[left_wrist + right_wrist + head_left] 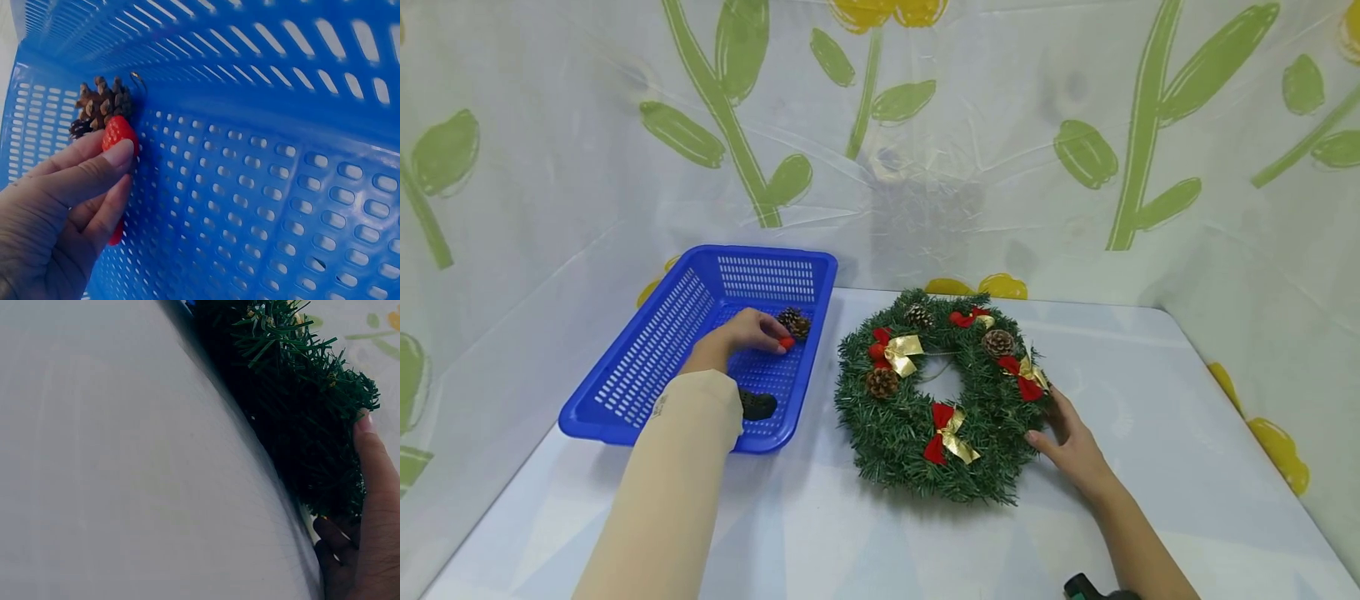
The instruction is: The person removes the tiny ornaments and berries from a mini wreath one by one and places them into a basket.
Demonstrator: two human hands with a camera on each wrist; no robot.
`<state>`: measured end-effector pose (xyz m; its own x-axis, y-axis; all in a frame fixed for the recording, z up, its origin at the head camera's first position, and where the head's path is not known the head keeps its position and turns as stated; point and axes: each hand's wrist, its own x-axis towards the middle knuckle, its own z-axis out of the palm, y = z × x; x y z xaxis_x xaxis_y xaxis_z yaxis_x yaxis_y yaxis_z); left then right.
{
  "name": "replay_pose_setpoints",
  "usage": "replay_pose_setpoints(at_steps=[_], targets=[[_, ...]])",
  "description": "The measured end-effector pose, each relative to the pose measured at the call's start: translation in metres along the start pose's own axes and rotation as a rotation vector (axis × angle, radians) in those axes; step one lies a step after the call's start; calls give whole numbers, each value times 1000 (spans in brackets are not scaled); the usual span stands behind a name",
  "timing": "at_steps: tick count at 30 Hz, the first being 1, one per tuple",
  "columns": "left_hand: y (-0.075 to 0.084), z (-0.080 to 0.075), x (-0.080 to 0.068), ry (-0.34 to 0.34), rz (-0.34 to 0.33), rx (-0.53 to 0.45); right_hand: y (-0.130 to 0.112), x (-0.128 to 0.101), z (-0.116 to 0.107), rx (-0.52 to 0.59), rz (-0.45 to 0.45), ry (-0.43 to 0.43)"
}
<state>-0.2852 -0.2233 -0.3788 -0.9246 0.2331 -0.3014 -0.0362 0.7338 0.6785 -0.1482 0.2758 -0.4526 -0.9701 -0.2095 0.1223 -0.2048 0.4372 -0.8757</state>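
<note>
Hands are being held well apart. Red strawberry-like pc is being pinched btwn thumb & fingers of L hand, inside blue basket nr its R wall. 2nd red bit is being mostly covered by same hand, can't tell what. Pine cones are being seen just past the fingertips, on basket floor by R wall. Dark item is being partly hidden by sleeve, twd basket's near-R corner; ID unclear. Basket is being supported at back-L corner of worktop. Green wreath w/ red/gold bows & cones is being supported flat mid-worktop, twd back edge; its R rim is being gripped by R hand, thumb nearer, fingers curled arnd.
</note>
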Motion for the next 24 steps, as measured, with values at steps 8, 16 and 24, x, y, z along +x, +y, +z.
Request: replay_pose_setpoints(at_steps=[8,16,24], targets=[[3,-2,-1,21,-5,-33,1,-1,0,-4,17,-9],[15,-10,-5,59,24,-177,-2,-1,-1,-17,20,2],[19,-16,-7,81,11,-260,-3,-1,-1,-23,21,-3]])
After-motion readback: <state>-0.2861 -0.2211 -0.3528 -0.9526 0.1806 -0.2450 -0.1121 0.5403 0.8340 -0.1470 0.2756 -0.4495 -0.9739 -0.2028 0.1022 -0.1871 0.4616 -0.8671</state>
